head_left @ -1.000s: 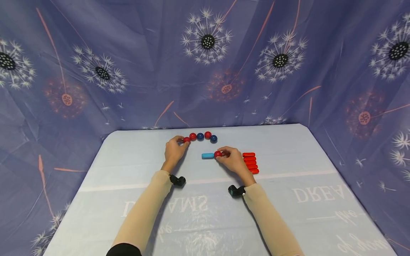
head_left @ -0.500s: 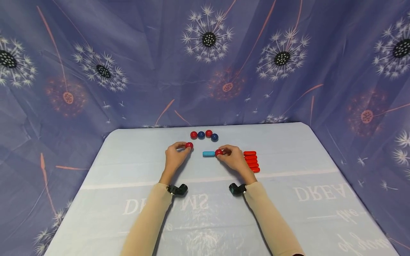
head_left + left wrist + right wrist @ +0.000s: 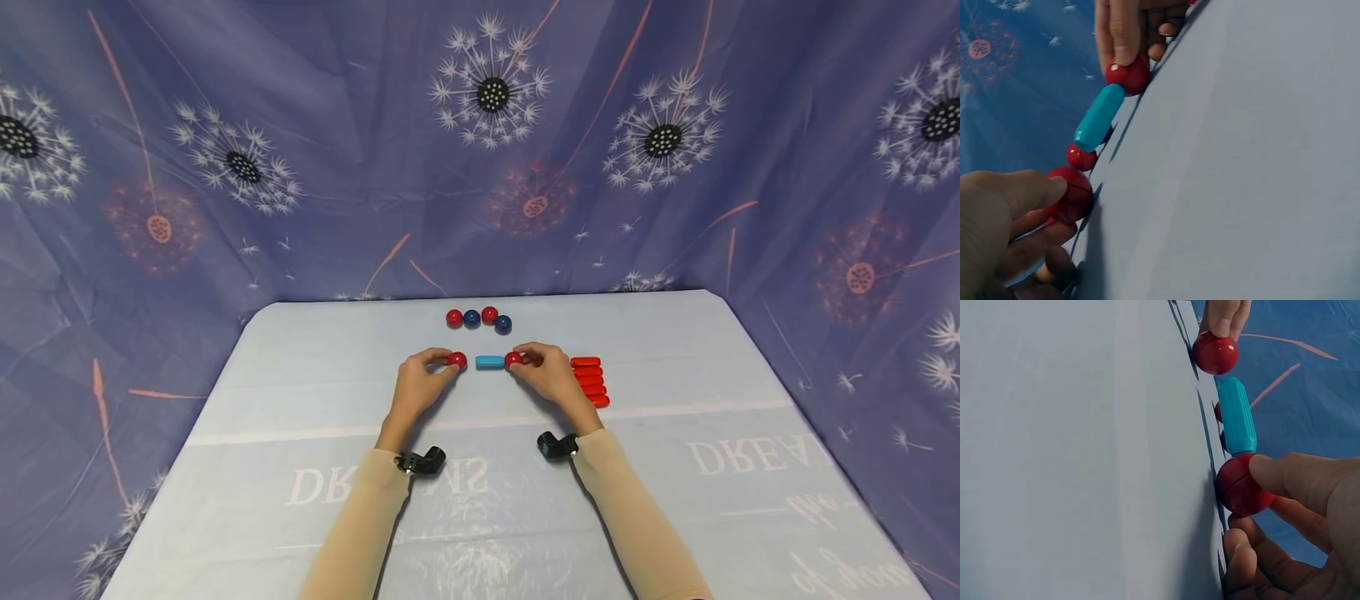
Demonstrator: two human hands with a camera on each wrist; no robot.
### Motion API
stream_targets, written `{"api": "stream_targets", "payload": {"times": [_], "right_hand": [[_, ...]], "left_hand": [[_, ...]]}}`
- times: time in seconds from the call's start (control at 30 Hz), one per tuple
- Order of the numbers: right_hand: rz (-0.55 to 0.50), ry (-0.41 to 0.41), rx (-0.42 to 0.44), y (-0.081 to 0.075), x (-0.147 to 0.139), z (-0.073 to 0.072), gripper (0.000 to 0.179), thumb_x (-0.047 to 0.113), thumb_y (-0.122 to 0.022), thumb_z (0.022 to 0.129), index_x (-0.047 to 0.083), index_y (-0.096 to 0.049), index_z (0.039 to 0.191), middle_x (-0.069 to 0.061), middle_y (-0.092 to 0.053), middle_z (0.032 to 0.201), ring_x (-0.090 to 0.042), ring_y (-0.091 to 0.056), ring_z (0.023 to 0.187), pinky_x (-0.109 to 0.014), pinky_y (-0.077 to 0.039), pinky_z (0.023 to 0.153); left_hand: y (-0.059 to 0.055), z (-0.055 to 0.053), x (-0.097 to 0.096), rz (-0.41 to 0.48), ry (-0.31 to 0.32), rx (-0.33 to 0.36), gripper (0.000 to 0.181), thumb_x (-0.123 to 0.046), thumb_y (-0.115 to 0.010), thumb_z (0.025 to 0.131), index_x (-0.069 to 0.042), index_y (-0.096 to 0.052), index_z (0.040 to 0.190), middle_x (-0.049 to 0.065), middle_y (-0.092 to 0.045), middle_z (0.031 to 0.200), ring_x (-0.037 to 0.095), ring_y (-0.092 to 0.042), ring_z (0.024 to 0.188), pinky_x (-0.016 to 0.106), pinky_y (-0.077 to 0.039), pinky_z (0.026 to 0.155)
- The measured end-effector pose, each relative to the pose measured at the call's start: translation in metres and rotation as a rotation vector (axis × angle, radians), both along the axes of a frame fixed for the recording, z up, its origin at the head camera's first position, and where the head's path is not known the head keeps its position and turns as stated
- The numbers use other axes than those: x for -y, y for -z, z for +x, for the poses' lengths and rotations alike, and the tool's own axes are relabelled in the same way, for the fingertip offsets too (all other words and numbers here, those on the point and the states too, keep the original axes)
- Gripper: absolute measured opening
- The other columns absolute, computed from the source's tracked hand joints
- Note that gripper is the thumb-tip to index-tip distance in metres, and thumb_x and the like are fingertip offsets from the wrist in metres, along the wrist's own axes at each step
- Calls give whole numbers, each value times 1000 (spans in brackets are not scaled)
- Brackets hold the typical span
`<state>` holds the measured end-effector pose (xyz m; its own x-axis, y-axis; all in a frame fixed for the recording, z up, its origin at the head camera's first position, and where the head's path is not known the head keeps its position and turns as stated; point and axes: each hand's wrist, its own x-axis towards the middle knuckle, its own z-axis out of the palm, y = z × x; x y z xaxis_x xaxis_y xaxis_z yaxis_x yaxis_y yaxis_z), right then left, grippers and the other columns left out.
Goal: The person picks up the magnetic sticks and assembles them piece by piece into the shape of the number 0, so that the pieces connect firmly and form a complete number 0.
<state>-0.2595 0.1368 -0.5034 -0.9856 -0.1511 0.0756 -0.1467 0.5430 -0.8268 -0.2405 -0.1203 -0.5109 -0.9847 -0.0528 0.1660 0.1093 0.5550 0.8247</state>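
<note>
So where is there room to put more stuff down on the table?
Bare table lies left of the left hand, and right of the red sticks. It is crowded between the hands, around the blue stick, and by the ball row behind.

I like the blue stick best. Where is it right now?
In the head view the blue stick lies on the table between both hands, its right end on a red ball pinched by the right hand.
</note>
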Motion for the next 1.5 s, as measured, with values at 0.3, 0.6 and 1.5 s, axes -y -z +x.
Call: {"api": "stream_targets", "payload": {"times": [0.3, 0.6, 1.5], "right_hand": [[10, -4, -4, 0, 2, 0, 32, 18, -79, 91, 10, -75, 122, -12, -74, 105, -24, -66, 92, -38, -56, 85], [37, -9, -4, -1, 4, 0, 32, 20, -78, 92, 11, -74, 123, -11, -72, 104, -24, -63, 91, -34, -53, 82], [143, -146, 39, -20, -9, -4, 41, 21, -71, 98, 5, -64, 135, -14, -71, 114, -33, -69, 107, -43, -59, 87]], "left_hand": [[-3, 3, -10, -30, 27, 2, 34, -21, -78, 91, -7, -74, 122, 11, -78, 113, 27, -70, 106, 43, -56, 85], [-2, 3, -11, 37, 41, 33, 35, -21, -77, 92, -8, -73, 124, 11, -78, 114, 22, -70, 65, 38, -59, 75], [10, -3, -2, 136, 104, 74, 35, -22, -76, 94, -15, -72, 128, 9, -76, 120, 10, -59, 48, 24, -53, 56]]}}
